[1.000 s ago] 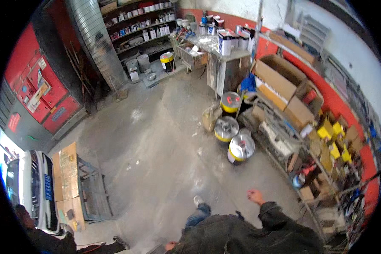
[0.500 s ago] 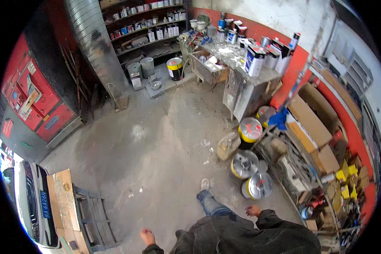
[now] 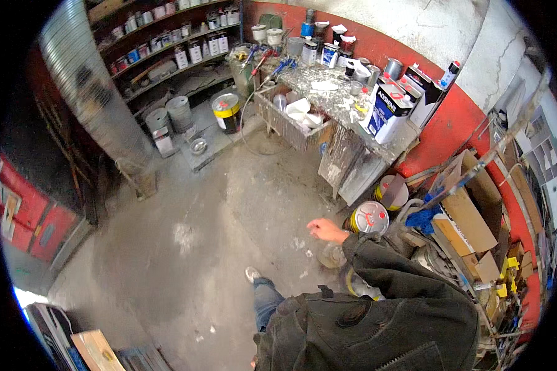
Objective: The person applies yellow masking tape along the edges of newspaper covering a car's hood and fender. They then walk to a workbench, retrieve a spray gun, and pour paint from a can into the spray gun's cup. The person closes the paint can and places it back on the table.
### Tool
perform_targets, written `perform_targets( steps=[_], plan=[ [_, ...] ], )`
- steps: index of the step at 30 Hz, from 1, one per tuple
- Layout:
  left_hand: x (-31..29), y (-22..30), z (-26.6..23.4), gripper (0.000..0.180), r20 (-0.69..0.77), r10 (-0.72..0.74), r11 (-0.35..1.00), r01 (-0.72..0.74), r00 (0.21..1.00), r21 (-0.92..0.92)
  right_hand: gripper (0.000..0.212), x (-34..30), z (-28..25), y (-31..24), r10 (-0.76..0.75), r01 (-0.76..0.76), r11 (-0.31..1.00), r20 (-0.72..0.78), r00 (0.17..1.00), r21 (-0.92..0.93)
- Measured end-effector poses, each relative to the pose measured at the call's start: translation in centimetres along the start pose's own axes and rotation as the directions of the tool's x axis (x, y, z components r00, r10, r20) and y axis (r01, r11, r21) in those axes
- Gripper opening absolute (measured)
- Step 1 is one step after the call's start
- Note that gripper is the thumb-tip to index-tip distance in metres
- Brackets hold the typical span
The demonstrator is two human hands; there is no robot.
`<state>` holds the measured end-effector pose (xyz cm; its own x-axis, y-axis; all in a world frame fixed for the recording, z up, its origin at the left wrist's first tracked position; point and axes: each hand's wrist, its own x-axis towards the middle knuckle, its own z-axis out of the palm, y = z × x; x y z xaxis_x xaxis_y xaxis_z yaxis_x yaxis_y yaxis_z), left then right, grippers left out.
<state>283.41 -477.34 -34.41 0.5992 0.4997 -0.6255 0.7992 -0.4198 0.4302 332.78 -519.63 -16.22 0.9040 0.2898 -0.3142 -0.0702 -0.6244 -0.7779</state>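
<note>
My right hand (image 3: pixel 328 230) reaches forward over the floor, its fingers loosely bent and apart, with nothing in them. Just right of it stands a drum (image 3: pixel 369 217) with a yellow band and a pale lid marked in red. Another drum (image 3: pixel 392 190) is behind that one, under the bench's end. A cloudy plastic jug (image 3: pixel 332 255) sits below my wrist, and my dark sleeve partly covers a further drum (image 3: pixel 360 284). Of my left hand (image 3: pixel 252 362), only a sliver shows at the lower edge; its fingers are hidden.
A paint-stained workbench (image 3: pixel 346 162) carries tins, cups and spray guns (image 3: pixel 283 65). Shelves (image 3: pixel 167 44) of cans stand at the back, with a black-and-yellow drum (image 3: pixel 226 112) before them. Cardboard boxes (image 3: pixel 470 213) line the right; a cardboard-topped stand (image 3: pixel 97 351) is lower left.
My right hand has swung forward and up from beside my body. My left hand has dropped almost out of view. The view has moved closer to the workbench and shelves.
</note>
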Motion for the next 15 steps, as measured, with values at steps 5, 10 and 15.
perform_targets(
  steps=[5, 10, 15],
  plan=[
    [16.7, 11.1, -6.4, 0.023, 0.023, 0.095, 0.985, -0.098, 0.995, 0.144, 0.026, 9.8, -0.4, -0.3, 0.075, -0.071, 0.997, -0.139, 0.987, 0.034],
    [33.1, 22.4, -18.5, 0.025, -0.027, 0.334, 0.653, -0.211, 0.942, 0.728, 0.027, 12.8, -1.7, 2.9, 0.271, -0.275, 0.958, -0.061, 0.961, -0.080],
    [47.1, 40.8, -29.4, 0.010, -0.306, 0.399, 0.916, -0.362, 0.864, 0.172, 0.025, 13.4, -4.9, 5.7, 0.581, -0.453, 0.766, -0.192, 0.791, 0.455]
  ],
)
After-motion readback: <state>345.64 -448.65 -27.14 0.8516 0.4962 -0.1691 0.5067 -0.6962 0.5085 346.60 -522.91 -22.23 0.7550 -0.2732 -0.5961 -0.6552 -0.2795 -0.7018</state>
